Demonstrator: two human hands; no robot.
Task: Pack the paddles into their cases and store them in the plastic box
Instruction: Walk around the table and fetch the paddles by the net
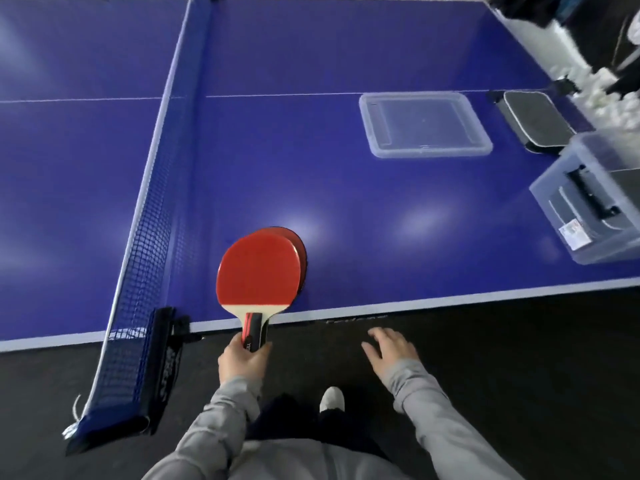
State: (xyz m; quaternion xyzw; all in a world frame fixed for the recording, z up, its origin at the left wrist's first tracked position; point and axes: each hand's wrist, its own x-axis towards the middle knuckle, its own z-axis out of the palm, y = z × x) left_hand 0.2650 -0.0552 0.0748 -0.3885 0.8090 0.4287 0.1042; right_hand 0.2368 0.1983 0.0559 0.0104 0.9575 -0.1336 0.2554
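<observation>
My left hand (242,360) grips the handle of a red paddle (258,268) just off the near edge of the blue table (381,209). A second red paddle (300,252) lies beneath it on the table, only its right rim showing. My right hand (389,349) hovers below the table edge with relaxed fingers and holds nothing. A black paddle case (535,121) lies at the far right. The clear plastic box (595,206) stands at the right edge with a dark case inside. Its clear lid (424,124) lies flat on the table.
The net (152,237) and its black clamp (166,362) run along my left. Several white balls (609,95) are heaped beyond the table's far right corner. Dark floor lies under my hands, and my white shoe (331,400) shows below.
</observation>
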